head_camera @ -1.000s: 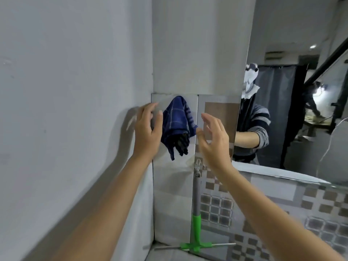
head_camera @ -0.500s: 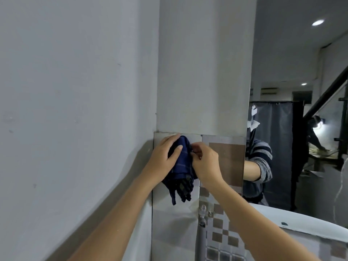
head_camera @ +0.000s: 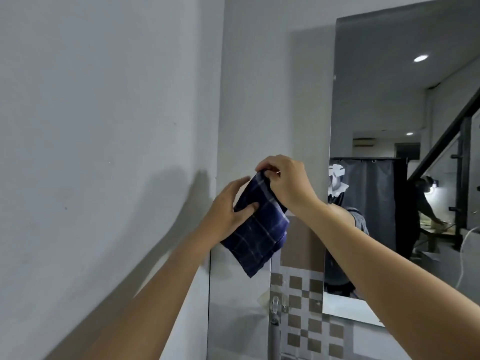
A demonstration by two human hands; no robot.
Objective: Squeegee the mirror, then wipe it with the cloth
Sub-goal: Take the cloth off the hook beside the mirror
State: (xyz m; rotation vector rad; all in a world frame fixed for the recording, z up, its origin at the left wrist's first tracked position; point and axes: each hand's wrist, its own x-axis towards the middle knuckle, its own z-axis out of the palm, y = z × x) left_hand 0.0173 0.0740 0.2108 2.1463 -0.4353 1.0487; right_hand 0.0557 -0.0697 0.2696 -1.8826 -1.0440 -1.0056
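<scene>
Both hands hold the folded cloth [head_camera: 255, 233] left of the mirror [head_camera: 405, 126], right hand [head_camera: 287, 184] pinching its top edge, left hand [head_camera: 230, 213] gripping its side; loosening either grip could drop or unfold it.

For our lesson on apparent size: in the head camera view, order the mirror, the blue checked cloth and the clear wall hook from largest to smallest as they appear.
1. mirror, largest, running out of frame
2. blue checked cloth, held nearer the camera, so it looks bigger than it would at the wall
3. clear wall hook, smallest
</scene>
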